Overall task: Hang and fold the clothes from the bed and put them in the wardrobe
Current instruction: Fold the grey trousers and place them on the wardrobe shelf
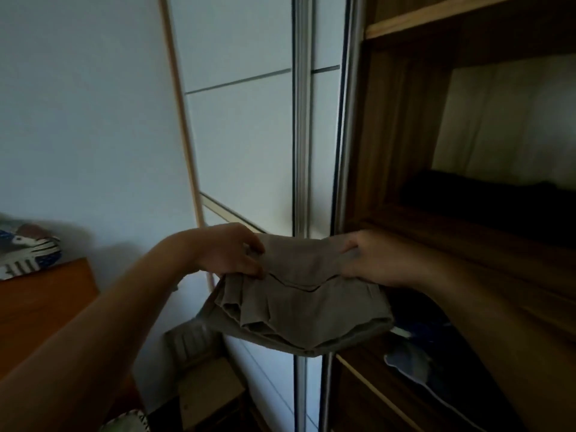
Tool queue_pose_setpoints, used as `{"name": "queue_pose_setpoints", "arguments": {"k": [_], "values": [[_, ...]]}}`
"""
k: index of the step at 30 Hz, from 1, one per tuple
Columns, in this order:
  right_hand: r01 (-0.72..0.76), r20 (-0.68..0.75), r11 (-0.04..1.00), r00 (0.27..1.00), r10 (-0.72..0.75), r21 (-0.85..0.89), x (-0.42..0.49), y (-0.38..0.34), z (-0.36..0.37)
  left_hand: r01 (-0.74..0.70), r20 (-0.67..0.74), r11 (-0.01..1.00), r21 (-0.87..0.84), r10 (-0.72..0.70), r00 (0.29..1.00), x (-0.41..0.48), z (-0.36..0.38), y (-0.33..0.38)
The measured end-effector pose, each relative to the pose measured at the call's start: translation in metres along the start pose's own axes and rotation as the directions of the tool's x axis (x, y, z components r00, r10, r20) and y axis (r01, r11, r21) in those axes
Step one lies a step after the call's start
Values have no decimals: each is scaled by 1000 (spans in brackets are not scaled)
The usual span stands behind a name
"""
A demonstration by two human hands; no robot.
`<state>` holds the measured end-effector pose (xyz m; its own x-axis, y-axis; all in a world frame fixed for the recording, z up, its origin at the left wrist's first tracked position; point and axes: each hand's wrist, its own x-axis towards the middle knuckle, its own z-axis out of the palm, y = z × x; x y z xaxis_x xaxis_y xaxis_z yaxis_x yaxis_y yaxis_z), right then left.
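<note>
Garment (299, 302), khaki and folded, is gripped at each end by left hand (230, 251) and right hand (372, 260)

Wardrobe shelf (461, 241) bears dark folded clothes (486, 198); lower shelf (364, 372) bears blue garments (414, 364).

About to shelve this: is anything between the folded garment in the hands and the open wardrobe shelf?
Nothing visible blocks it. The left hand and right hand hold the folded beige garment at the opening; the sliding door sits left of it. A dark pile lies farther right on the shelf.
</note>
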<state>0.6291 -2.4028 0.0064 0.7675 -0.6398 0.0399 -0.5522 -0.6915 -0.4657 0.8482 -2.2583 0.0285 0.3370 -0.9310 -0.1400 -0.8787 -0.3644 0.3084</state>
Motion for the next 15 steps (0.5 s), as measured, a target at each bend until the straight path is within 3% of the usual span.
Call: {"name": "queue_pose_setpoints", "arguments": {"k": [7, 15], "values": [[-158, -201, 985, 965, 168, 67, -65, 29, -53, -275, -8, 961, -23, 275, 961, 23, -22, 78], [-293, -309, 941, 891, 334, 171, -112, 70, -98, -512, 43, 835, -200, 530, 847, 74, -8, 153]]}}
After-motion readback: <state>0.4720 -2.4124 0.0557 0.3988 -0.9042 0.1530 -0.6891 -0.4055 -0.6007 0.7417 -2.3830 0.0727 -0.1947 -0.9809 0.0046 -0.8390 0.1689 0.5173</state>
